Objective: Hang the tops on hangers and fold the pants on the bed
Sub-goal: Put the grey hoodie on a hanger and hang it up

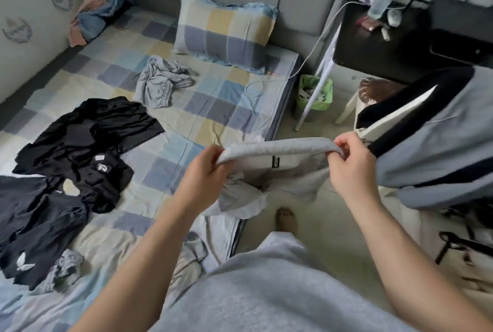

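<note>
Both hands hold a light grey fabric garment (277, 161) stretched by its band over the right edge of the checked-sheet bed (186, 107). The left hand (205, 171) and right hand (352, 166) each have fingers clamped on one end. Crumpled black clothes (74, 161) lie on the bed, well left.

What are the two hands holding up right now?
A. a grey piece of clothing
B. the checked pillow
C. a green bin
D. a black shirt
A: the left hand and the right hand each grip one end of a grey garment stretched between them at the edge of the bed, while the black clothes lie untouched on the sheet.
</note>
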A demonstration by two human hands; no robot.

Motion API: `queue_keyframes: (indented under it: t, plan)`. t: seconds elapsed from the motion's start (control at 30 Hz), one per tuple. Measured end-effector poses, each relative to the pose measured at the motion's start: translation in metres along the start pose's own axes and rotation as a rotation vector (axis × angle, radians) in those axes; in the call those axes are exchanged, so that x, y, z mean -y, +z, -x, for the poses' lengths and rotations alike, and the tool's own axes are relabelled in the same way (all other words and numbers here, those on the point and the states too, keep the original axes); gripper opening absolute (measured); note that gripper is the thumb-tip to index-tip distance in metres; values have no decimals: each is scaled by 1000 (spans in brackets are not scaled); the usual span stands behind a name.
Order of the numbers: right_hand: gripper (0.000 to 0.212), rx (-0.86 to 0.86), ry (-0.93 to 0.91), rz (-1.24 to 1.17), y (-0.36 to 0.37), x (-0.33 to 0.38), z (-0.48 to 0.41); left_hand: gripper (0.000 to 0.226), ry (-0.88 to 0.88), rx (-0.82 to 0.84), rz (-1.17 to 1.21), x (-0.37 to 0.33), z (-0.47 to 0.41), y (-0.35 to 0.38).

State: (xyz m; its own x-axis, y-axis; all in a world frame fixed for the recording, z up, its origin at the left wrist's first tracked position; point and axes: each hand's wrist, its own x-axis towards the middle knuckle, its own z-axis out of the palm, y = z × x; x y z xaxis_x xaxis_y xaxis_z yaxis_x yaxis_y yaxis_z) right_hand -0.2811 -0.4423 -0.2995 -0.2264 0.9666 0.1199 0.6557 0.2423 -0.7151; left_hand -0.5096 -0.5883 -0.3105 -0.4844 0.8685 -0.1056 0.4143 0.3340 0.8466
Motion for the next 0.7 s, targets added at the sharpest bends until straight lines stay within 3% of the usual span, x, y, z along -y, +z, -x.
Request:
queue_keyframes:
  t: [0.27,0.53,0.7]
  plan:
    - [15,-334,190,-91,-116,-47,40,22,274,192,70,-100,-26,86]
    - [22,-620,341,-19,-229,-147,65,31,371,507,83,-200,-38,242]
    - [19,-696,421,-2,-307,-218,56,43,465,623,63,-276,-45,342]
